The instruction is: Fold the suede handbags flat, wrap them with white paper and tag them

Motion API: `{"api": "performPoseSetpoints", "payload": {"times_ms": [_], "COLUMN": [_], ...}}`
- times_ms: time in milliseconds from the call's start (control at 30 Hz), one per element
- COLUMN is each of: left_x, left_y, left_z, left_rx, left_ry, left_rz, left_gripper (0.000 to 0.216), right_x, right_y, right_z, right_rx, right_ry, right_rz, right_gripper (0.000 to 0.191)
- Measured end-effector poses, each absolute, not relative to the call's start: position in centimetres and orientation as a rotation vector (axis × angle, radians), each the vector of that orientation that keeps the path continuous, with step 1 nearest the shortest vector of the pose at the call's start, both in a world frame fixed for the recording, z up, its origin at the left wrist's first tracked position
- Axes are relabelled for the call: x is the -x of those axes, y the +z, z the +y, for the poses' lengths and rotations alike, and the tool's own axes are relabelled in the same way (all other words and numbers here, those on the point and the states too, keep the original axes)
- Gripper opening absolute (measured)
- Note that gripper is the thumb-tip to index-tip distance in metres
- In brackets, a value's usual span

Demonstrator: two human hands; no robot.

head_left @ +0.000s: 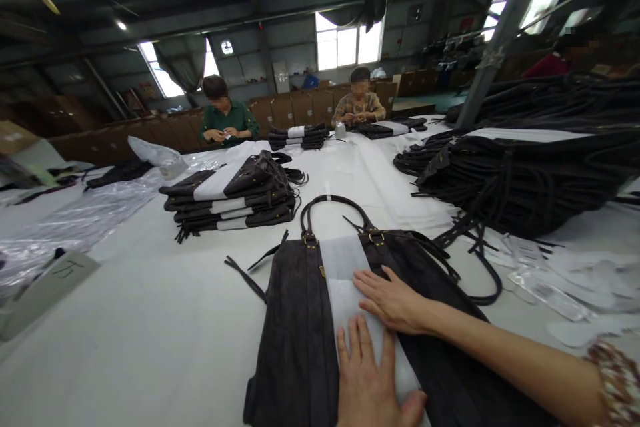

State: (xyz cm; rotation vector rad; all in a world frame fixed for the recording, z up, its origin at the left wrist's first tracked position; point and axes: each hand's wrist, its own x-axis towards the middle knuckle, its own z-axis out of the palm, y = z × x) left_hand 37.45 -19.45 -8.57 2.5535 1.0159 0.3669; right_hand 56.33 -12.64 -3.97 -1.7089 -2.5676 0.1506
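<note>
A dark bag point(300, 320) lies flat on the white table in front of me, its handles point(337, 200) pointing away. Down its middle runs a strip of whitish translucent sheet point(345, 257). My left hand point(367, 373) rests flat on the lower part of this strip, fingers spread and pointing forward. From the right, my right hand point(393, 300) reaches across and lies on the strip a little farther up, fingers extended, with its palm over the strip's right edge. Neither hand grips anything. The bag's lower end runs out of view.
A stack of similar dark bags point(235, 197) with white strips stands at the left. A larger bag pile point(520, 173) sits at the right, straps trailing. Clear plastic point(85, 213) covers the left side. Two people point(227, 117) work across the table; another is far right.
</note>
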Motion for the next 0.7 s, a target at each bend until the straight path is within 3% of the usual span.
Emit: {"api": "performPoseSetpoints", "payload": {"times_ms": [133, 233, 300, 400, 500, 600, 700], "left_x": [-36.7, -34.6, -32.2, -28.2, -25.0, -23.4, -22.3], "left_y": [-4.7, -0.4, 0.8, -1.8, -6.9, -10.0, -10.6], "left_z": [-18.8, -17.5, -16.6, -15.6, -15.6, -15.8, -15.4], "left_rx": [-2.483, -2.648, -2.770, -2.747, -2.650, -2.472, -2.192], "left_ry": [0.394, 0.529, 0.580, 0.316, 0.195, 0.428, 0.623], "left_rz": [1.050, 1.271, 1.585, 1.933, 1.899, 1.882, 1.901], "left_gripper": [0.061, 0.050, 0.056, 0.061, 0.052, 0.051, 0.054], "right_x": [-56.5, -56.1, -56.1, -57.2, -59.1, -60.4, -61.1], "right_y": [-8.0, -7.2, -5.7, -4.1, -4.8, -6.8, -8.2], "right_z": [-14.3, -14.5, -15.4, -18.8, -23.1, -26.4, -27.6], "right_rx": [1.792, 1.822, 1.837, 1.925, 2.160, 2.312, 2.352], "right_ry": [0.260, 0.276, 0.192, -0.158, -0.463, -0.468, -0.272], "right_rz": [-2.445, -2.450, -2.465, -2.338, -1.984, -1.654, -1.391], "right_gripper": [0.056, 0.056, 0.056, 0.054, 0.053, 0.055, 0.064]}}
